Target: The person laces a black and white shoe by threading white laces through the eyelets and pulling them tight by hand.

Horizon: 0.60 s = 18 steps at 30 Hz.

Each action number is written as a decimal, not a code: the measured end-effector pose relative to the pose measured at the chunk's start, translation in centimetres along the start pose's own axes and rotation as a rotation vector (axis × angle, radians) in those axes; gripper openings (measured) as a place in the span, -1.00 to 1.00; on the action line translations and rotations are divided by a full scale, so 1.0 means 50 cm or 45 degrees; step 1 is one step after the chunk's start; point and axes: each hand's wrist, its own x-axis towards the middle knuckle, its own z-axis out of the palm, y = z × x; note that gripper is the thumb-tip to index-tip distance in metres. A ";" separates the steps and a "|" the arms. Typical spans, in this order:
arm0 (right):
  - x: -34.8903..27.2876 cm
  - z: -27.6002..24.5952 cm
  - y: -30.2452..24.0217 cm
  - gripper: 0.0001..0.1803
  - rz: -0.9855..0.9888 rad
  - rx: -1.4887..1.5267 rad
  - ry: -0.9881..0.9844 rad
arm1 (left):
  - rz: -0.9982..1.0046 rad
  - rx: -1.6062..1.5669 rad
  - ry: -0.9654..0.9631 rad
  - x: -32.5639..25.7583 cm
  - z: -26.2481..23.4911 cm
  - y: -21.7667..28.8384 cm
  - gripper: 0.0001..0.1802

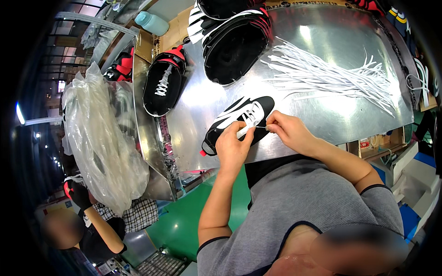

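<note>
A black-and-white shoe upper (pixel 230 115) lies on the metal tabletop in front of me, its dark toe pointing up and right and a red tab at its heel. A white shoelace (pixel 251 116) crosses its eyelets. My left hand (pixel 232 145) is closed over the side of the upper, pinching the white part near the opening between thumb and finger. Just right of it, my right hand (pixel 290 132) pinches a thin white lace end, which stretches toward the left fingers. The exact grip of the left fingertips is partly hidden.
A pile of white laces (pixel 327 76) spreads over the metal table (pixel 359 115). Stacked black uppers (pixel 235 53) stand at the back; a laced upper (pixel 161 87) sits left. Beyond hang clear plastic bags (pixel 99 138). A gloved co-worker (pixel 103 230) is at lower left.
</note>
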 end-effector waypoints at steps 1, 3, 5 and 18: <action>0.003 0.003 0.001 -0.88 0.032 -0.031 0.001 | 0.008 0.001 0.002 0.000 0.000 0.000 -0.70; 0.007 0.006 0.003 -0.87 0.029 -0.062 0.012 | 0.022 -0.003 0.005 -0.002 -0.001 0.000 -0.70; 0.009 0.008 0.003 -0.89 0.051 -0.048 0.005 | 0.033 0.005 0.010 -0.003 -0.002 0.000 -0.69; 0.004 0.056 0.006 -0.86 0.181 -0.131 -0.011 | 0.337 -0.097 0.067 -0.039 0.008 0.006 -0.80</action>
